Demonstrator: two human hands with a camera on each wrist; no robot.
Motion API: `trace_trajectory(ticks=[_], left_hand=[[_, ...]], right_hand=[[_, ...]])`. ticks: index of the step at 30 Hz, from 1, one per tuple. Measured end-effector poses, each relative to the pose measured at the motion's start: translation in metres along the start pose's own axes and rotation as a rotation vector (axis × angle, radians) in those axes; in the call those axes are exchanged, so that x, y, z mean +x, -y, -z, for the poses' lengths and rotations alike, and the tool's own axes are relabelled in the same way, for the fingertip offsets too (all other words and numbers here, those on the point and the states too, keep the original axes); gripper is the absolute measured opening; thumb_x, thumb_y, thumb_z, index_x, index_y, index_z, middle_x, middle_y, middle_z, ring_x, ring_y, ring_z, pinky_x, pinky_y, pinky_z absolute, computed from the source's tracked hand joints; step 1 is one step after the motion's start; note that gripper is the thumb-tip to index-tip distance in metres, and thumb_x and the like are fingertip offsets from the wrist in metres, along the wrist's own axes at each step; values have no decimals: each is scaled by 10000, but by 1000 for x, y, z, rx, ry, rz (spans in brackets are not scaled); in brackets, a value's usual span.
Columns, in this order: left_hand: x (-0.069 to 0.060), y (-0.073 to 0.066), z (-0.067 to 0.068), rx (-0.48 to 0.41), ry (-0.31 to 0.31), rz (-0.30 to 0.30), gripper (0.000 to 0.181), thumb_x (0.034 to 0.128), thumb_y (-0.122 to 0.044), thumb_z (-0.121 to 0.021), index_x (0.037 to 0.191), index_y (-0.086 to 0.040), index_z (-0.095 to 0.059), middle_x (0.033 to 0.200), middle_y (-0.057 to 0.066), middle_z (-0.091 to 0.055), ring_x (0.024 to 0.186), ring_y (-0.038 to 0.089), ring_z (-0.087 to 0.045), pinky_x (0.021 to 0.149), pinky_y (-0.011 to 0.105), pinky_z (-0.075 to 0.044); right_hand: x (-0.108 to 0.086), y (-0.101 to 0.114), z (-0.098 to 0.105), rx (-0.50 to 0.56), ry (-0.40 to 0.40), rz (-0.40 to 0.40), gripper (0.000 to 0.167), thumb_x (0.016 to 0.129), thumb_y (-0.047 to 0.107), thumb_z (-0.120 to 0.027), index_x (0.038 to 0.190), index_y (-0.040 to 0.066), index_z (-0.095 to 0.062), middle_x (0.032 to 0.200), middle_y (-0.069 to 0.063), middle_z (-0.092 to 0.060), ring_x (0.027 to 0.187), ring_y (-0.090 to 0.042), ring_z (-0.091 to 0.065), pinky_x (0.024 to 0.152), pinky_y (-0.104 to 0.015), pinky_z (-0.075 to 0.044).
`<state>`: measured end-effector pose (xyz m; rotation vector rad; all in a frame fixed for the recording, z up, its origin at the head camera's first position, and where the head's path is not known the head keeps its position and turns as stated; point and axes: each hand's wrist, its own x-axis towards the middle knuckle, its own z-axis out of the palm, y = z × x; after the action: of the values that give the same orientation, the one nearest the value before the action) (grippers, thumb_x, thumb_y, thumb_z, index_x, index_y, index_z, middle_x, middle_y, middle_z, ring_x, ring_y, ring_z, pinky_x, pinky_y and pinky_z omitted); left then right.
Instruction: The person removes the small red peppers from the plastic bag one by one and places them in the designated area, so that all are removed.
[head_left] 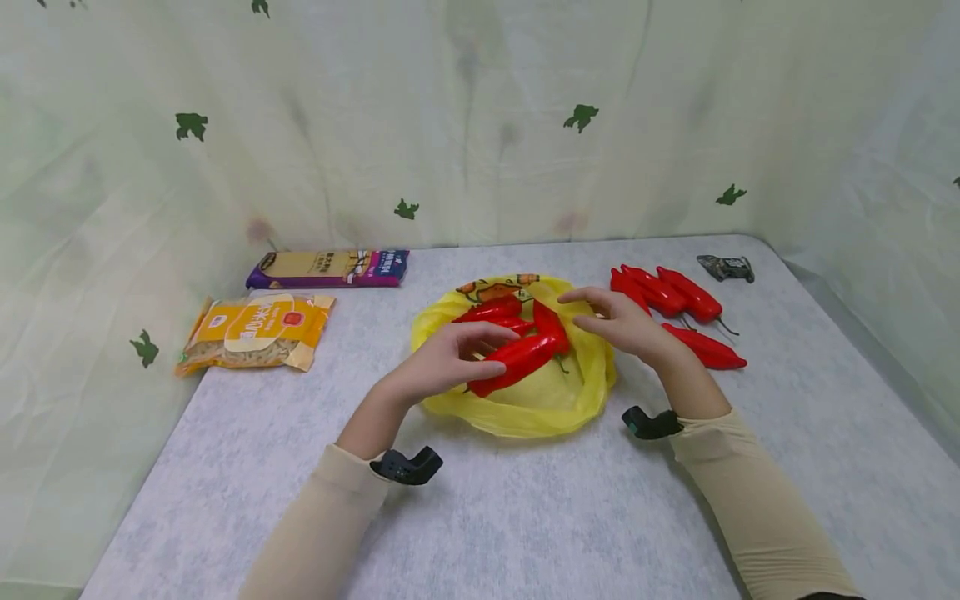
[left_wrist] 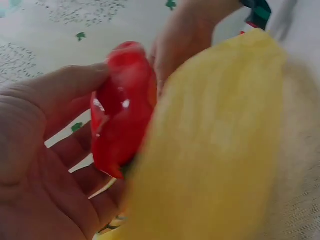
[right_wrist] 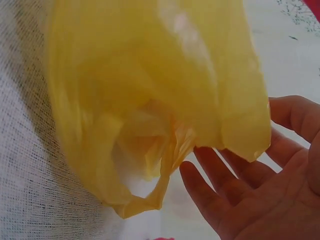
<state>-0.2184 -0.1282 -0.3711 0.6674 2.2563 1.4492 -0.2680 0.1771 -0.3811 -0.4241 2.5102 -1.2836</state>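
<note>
My left hand [head_left: 444,360] grips a red pepper [head_left: 520,364] between thumb and fingers, above a yellow plastic bag [head_left: 517,423]. The bag lies on the table with its mouth spread, and several more red peppers [head_left: 491,311] are inside. In the left wrist view the thumb presses the glossy held pepper [left_wrist: 122,107], and the yellow bag [left_wrist: 215,140] covers part of it. My right hand [head_left: 628,323] is at the bag's right rim with its fingers loosely extended, no pepper in it. From the right wrist, those fingers [right_wrist: 235,185] are seen beside the bag's edge, partly behind it.
Several red peppers [head_left: 688,296] lie to the right of the bag, with a small dark packet [head_left: 726,267] behind them. On the left are an orange food packet [head_left: 258,332] and a long purple packet [head_left: 327,269]. A pale curtain [head_left: 480,125] hangs behind the table.
</note>
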Motion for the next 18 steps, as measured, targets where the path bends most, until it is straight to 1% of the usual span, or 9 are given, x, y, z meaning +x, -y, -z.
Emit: trace_trajectory(ticks=[5,8,11,15,18], left_hand=[[-7,-6,18,-164,-165,-19,432,930,-216,-705,1351,-223,-608,1299,77,-641,1140,270,-632,840,378,-615],[-11,-8,29,-200,-262,-52,452,932,-199,-704,1370,-198,-592,1329,80,-625,1159,260,-627,857,348,-609],[-16,-8,39,-217,-341,-70,477,927,-206,-712,1384,-187,-577,1352,79,-610,1186,244,-615,887,310,-595],[-23,-6,53,-255,-436,-39,506,917,-242,-726,1395,-207,-565,1370,71,-589,1222,233,-581,909,278,-581],[-26,-2,64,-239,-512,5,494,921,-255,-721,1390,-231,-566,1368,60,-580,1233,230,-558,892,266,-584]], right_hand=[[-1,0,1,-2,4,11,418,972,256,-618,1386,256,-557,1548,-43,-450,1407,-307,-407,1105,-539,-451],[-1,0,1,-4,6,18,423,971,248,-618,1389,249,-556,1546,-46,-453,1402,-306,-411,1101,-535,-456],[-1,1,1,-3,6,23,419,970,243,-617,1385,245,-560,1540,-48,-459,1399,-307,-412,1101,-537,-455],[0,-1,1,-2,10,16,415,966,256,-625,1377,253,-565,1538,-45,-463,1408,-306,-402,1111,-550,-440],[0,-2,0,0,15,8,415,965,264,-630,1375,258,-565,1540,-44,-461,1415,-306,-393,1117,-556,-431]])
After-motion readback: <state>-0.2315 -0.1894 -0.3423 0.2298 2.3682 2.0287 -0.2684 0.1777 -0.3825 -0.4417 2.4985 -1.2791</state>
